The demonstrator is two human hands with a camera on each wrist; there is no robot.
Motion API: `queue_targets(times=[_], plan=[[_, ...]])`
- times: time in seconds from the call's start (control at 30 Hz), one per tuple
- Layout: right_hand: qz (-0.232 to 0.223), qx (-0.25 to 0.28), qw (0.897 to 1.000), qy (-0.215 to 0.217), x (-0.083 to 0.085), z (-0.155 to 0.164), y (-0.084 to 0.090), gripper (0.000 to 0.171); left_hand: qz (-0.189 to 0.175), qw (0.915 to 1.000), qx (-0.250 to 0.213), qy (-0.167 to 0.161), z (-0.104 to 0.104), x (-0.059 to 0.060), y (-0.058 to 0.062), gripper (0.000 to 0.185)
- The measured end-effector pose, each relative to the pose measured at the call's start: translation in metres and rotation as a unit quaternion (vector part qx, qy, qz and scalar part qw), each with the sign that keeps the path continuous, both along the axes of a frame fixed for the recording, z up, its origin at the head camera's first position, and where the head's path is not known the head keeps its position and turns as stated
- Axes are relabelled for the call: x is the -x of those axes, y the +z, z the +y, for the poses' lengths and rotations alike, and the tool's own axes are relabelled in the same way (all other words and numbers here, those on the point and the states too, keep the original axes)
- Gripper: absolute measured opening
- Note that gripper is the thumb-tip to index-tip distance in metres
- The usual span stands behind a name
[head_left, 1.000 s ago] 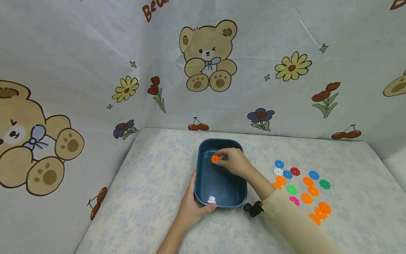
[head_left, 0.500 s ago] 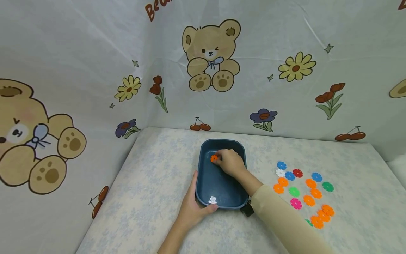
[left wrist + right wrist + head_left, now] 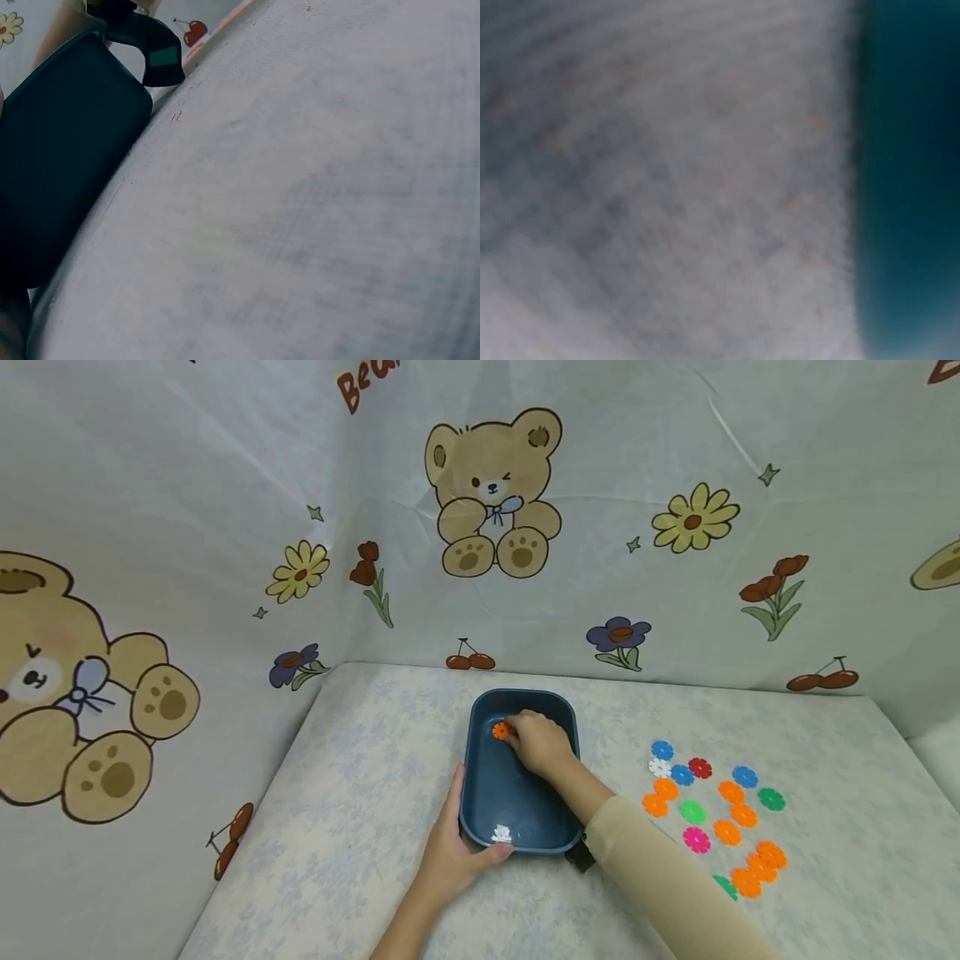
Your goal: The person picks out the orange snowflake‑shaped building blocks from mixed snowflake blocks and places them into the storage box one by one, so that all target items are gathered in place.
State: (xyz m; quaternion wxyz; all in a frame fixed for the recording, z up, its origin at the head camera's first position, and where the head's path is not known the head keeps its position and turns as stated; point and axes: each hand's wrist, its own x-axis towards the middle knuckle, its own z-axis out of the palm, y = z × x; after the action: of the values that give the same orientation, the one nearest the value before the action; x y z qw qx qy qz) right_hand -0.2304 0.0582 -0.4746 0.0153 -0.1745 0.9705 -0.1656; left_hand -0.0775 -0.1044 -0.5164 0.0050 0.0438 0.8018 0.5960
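Orange disc [image 3: 500,731]: far left inside the blue tray [image 3: 517,797]; whether it touches the floor, I cannot tell.
Right hand [image 3: 538,745]: finger and thumb pinching the disc.
Left hand [image 3: 452,849]: thumb and fingers apart, against near rim and left wall.
White piece [image 3: 501,834]: tray's near end.

"What's in my left wrist view?"
"I see a dark teal bin [image 3: 67,157] at left, pale tabletop [image 3: 300,202] beside it."
"Near its upper edge?"
"1 curved black piece [image 3: 139,31] with a green patch [image 3: 163,57]; beyond, 1 flower print [image 3: 10,28]."
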Motion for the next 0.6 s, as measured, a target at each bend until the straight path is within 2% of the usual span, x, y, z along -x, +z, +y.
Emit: queue_targets(times=[0.17, 0.33, 0.47, 0.6], plan=[[0.031, 0.029, 0.999, 0.008, -0.009, 0.005, 0.009, 0.031, -0.001, 1.0000, -0.001, -0.002, 0.001, 0.001, -0.001, 0.120], [0.060, 0.083, 0.995, 0.015, -0.024, 0.024, 0.029, 0.031, -0.004, 1.0000, 0.004, 0.001, 0.001, 0.001, -0.001, 0.119], [0.072, 0.094, 0.993, 0.005, -0.035, 0.056, 0.045, 0.032, -0.006, 1.0000, 0.001, 0.005, 0.001, 0.000, -0.001, 0.119], [0.042, 0.078, 0.996, -0.020, -0.044, 0.103, 0.050, 0.033, -0.007, 0.9999, 0.005, 0.010, 0.002, -0.001, -0.001, 0.120]])
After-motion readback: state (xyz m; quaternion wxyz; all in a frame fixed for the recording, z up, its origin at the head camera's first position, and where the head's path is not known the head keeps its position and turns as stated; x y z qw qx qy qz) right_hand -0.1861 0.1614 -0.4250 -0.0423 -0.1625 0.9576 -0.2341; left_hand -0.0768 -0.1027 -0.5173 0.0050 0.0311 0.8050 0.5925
